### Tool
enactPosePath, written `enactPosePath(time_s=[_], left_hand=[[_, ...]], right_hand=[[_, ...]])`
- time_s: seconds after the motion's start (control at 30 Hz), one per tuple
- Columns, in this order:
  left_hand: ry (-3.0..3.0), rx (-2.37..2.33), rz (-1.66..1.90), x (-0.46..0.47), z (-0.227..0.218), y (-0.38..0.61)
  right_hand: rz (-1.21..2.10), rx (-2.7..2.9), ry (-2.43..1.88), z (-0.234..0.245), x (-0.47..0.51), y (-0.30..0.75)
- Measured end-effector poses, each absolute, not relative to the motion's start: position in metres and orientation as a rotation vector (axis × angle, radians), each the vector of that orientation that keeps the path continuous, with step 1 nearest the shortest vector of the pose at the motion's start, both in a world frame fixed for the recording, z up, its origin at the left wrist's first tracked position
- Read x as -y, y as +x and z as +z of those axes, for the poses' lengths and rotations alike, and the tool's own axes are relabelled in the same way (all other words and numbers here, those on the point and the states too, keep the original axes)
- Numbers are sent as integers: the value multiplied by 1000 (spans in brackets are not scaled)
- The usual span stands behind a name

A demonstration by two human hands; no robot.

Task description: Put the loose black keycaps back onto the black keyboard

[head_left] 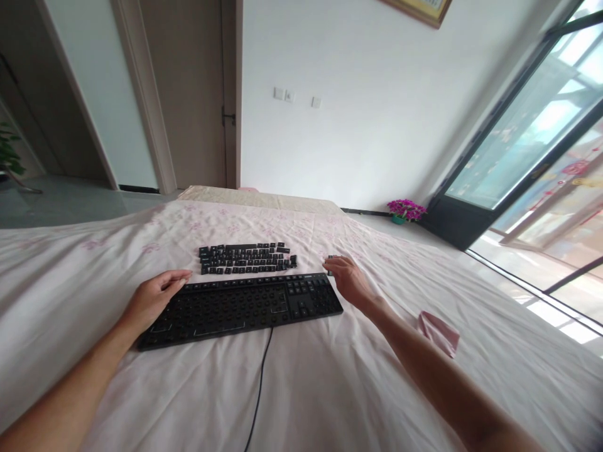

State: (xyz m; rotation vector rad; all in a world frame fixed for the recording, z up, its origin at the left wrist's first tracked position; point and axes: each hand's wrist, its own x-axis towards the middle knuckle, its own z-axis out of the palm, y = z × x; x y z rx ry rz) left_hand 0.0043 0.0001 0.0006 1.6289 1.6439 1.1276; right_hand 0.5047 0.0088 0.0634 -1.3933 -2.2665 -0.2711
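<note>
A black keyboard [230,307] lies on the bedsheet, most of its main key area bare of keycaps. Its navigation and number keys on the right, and its top row, still show caps. Beyond it, loose black keycaps [242,258] are laid out in rows. My left hand [157,298] rests by the keyboard's left end, fingers stretched out and holding nothing visible. My right hand [349,280] is just past the keyboard's upper right corner, fingers bent down onto a small keycap [330,272]. The fingers partly hide what lies under them.
A black cable [260,389] runs from the keyboard toward me. On the patterned bedsheet [198,395], a folded pink cloth [439,333] lies to the right of my right forearm. Purple flowers in a green pot [399,219] stand on the floor near the glass door [494,163].
</note>
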Motion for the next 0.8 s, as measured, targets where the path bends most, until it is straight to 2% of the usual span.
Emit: enactPosePath(time_s=[0.13,0.33,0.8], left_hand=[[1627,-1679,1083,-3,-3,1],[1625,-1687,1075,-5,-4,1],[1573,-1725,1016,-5,-3,2]], right_hand=[[-292,2048,-1678,66,-53,537],[-283,2101,-1957,65,-95,555],[-331,2322,-2041,58,-140,551]])
